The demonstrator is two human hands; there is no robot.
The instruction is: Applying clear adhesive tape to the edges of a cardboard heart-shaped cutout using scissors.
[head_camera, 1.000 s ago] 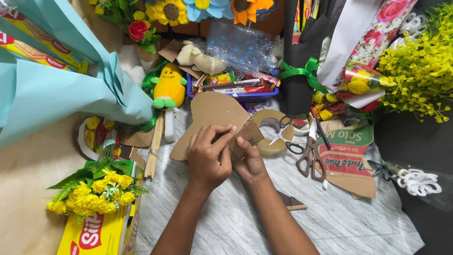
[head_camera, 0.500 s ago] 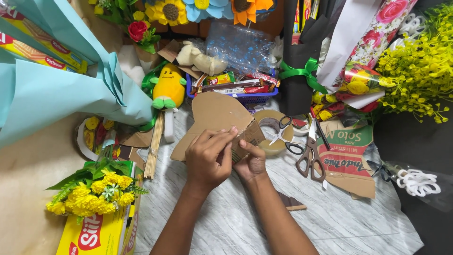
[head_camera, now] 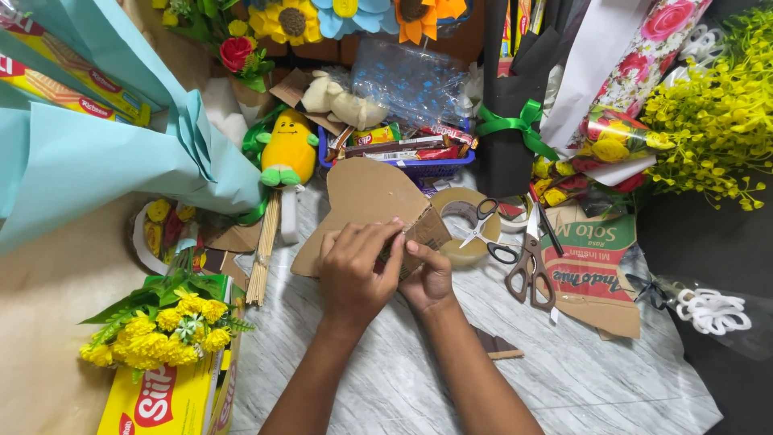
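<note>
Status: your left hand (head_camera: 352, 272) and right hand (head_camera: 427, 278) are both on the heart-shaped cardboard (head_camera: 366, 197), at its lower right edge. Left fingers are curled down over that edge, pinching it; right thumb and forefinger are closed narrow on the same strip, from below. Whether tape is already stuck under your fingertips, can't tell.

Progress, judged: the cardboard is cut to shape and lies flat on the marble-look sheet (head_camera: 580, 379). Edge work looks mid-way; the far lobe, beyond your fingers, is bare.

Nearby: tape roll (head_camera: 465, 225) just right of your fingertips, black scissors (head_camera: 487, 229) lying across it, brown scissors (head_camera: 530, 270) further right, skewers (head_camera: 264, 250) left of your left hand.

Vs. 0.5 s ago: hands approx. same spot, left fingers closed tighter over the edge. Cardboard, tape, scissors unmoved.
</note>
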